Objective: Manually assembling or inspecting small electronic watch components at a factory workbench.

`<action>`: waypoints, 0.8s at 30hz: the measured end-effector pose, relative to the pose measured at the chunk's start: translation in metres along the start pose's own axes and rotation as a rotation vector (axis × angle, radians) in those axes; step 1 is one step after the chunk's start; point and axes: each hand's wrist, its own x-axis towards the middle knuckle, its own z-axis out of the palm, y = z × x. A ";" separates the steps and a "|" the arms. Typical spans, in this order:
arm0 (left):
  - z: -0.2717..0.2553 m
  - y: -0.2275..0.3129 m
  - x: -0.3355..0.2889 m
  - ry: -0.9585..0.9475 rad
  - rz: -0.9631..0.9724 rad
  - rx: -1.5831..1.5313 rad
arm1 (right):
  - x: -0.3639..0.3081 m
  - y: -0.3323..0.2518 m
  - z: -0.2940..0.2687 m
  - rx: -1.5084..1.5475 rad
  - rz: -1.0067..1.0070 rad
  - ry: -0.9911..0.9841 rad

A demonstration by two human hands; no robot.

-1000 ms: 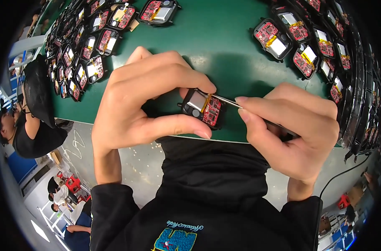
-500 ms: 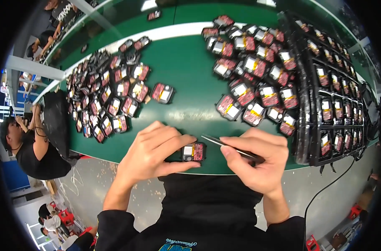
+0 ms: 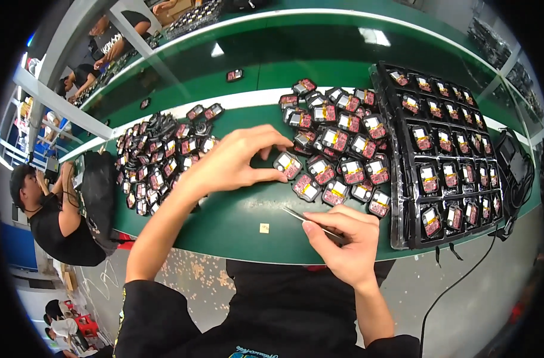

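My left hand [image 3: 239, 160] reaches to the near-left edge of the right-hand heap. Its thumb and fingers are closed about the sides of an open black device casing [image 3: 288, 165], which has a pale block and a red circuit board inside. My right hand [image 3: 346, 244] grips metal tweezers [image 3: 310, 221] between thumb and fingers, the tips pointing left over the green table. A small pale yellow square [image 3: 264, 228] lies on the table to the left of the tweezers.
A heap of similar casings [image 3: 335, 139] spreads across the middle right, another [image 3: 158, 170] at the left. A black compartment tray [image 3: 397, 197] filled with casings stands at the right, cables [image 3: 516, 185] beyond it. A bench divider [image 3: 254, 98] crosses behind. Another person [image 3: 51, 215] sits at far left.
My left hand has moved forward and right with the casing, from the table's front to the right-hand heap. The yellow square now shows on the table. My right hand still holds the tweezers.
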 end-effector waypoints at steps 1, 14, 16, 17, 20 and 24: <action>0.004 0.000 0.000 0.000 0.000 -0.020 | 0.000 0.000 -0.002 -0.019 -0.007 0.001; -0.063 -0.166 0.077 0.287 -0.172 0.427 | 0.000 -0.001 0.002 -0.070 -0.056 -0.006; -0.067 -0.170 0.083 0.243 -0.082 0.412 | -0.001 0.000 0.004 -0.076 -0.078 0.005; -0.065 -0.170 0.080 0.278 -0.043 0.386 | -0.001 0.001 0.006 -0.060 -0.054 0.002; -0.057 -0.121 0.058 0.285 0.002 0.307 | 0.000 0.002 0.005 -0.032 -0.013 0.010; -0.029 -0.016 -0.007 0.163 0.133 0.217 | -0.003 0.004 -0.006 -0.026 -0.003 0.074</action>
